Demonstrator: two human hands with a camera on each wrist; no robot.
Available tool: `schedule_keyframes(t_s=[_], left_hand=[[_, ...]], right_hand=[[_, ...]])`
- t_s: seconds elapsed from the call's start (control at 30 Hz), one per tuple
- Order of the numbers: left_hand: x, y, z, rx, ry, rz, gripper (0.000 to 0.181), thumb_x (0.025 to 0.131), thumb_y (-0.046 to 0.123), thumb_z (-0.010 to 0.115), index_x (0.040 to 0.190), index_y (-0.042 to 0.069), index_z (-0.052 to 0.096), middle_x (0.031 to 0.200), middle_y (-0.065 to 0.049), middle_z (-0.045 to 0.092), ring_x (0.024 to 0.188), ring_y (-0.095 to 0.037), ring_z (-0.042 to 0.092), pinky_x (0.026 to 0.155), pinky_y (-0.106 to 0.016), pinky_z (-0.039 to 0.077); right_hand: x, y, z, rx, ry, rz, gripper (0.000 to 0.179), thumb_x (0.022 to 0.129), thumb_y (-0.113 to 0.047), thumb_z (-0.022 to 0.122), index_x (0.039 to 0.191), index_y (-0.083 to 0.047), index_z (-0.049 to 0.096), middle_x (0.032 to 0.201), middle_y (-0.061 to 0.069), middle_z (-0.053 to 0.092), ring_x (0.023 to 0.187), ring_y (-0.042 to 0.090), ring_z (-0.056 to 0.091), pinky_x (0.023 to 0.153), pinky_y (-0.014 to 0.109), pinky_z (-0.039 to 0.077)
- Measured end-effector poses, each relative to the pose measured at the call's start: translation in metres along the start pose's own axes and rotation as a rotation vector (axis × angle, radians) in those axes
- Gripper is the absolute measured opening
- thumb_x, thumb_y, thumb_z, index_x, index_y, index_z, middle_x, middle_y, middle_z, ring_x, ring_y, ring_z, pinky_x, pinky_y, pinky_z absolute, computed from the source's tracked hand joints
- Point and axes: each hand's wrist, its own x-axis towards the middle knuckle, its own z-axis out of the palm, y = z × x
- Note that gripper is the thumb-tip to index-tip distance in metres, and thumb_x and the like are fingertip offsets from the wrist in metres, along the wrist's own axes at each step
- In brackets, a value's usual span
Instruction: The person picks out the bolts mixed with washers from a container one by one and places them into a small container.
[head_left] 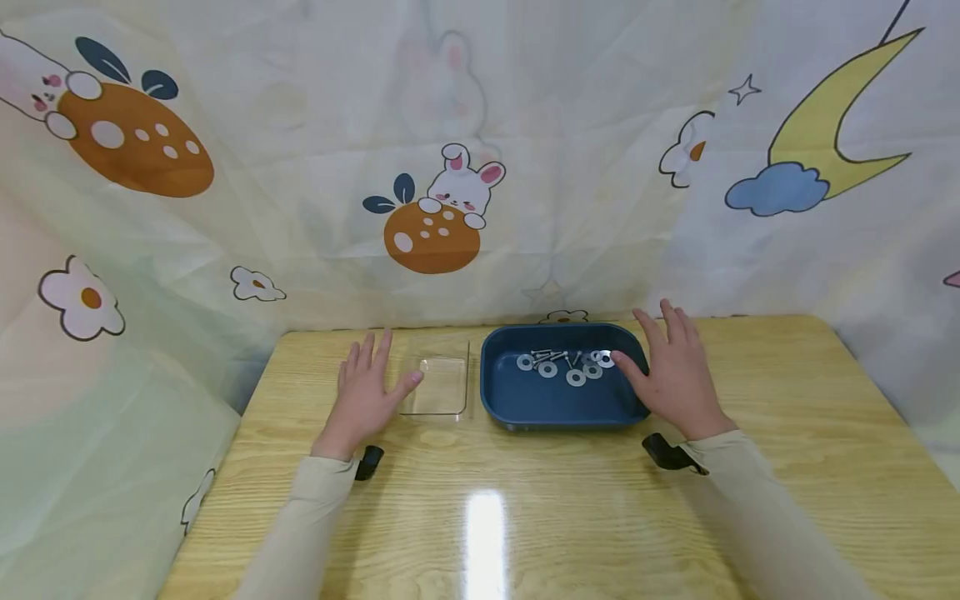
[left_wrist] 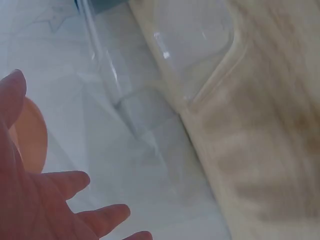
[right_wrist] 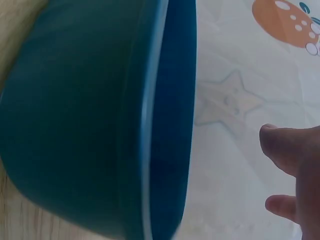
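The left hand (head_left: 363,398), spread, is beside one clear, square plastic box (head_left: 441,392); the right hand (head_left: 677,379), also spread, is by one blue, rounded tray (head_left: 558,407) holding at least five flat metal washers (head_left: 576,384) and several screws (head_left: 560,357), all on a wood-grained tabletop (head_left: 420,517)

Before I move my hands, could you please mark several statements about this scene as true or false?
1. The washers and the screws lie in the blue tray. True.
2. The left hand is nearer to the clear box than the right hand is. True.
3. The clear box stands to the right of the blue tray. False: it stands to the left.
4. The right hand grips a washer. False: its fingers are spread and hold nothing.
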Motion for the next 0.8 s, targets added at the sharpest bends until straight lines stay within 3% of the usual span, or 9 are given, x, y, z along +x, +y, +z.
schedule_keyframes(t_s=[0.17, 0.43, 0.8], left_hand=[[-0.001, 0.001, 0.009, -0.005, -0.009, 0.012, 0.09, 0.085, 0.07, 0.039, 0.151, 0.018, 0.006, 0.154, -0.017, 0.002, 0.139, -0.039, -0.005, 0.105, -0.063, 0.001], [-0.001, 0.006, 0.024, -0.02, -0.005, 0.008, 0.087, 0.085, 0.069, 0.038, 0.151, 0.021, 0.007, 0.154, -0.017, 0.005, 0.139, -0.04, -0.001, 0.105, -0.062, 0.004], [0.0, 0.014, 0.043, -0.026, 0.026, 0.033, 0.094, 0.083, 0.07, 0.043, 0.151, 0.015, 0.01, 0.153, -0.019, 0.009, 0.137, -0.044, 0.007, 0.105, -0.061, 0.009]], right_hand=[[0.003, -0.006, 0.007, 0.014, -0.003, -0.025, 0.069, 0.086, -0.039, 0.064, 0.138, -0.001, 0.04, 0.146, 0.029, 0.022, 0.132, 0.048, 0.02, 0.101, 0.064, 0.02], [0.005, -0.016, 0.017, 0.025, -0.014, -0.043, 0.066, 0.086, -0.036, 0.064, 0.139, -0.003, 0.04, 0.147, 0.026, 0.023, 0.133, 0.045, 0.02, 0.102, 0.062, 0.021], [0.007, -0.028, 0.026, 0.012, -0.048, -0.086, 0.064, 0.086, -0.031, 0.065, 0.138, -0.001, 0.041, 0.143, 0.028, 0.029, 0.13, 0.046, 0.025, 0.1, 0.061, 0.024]])
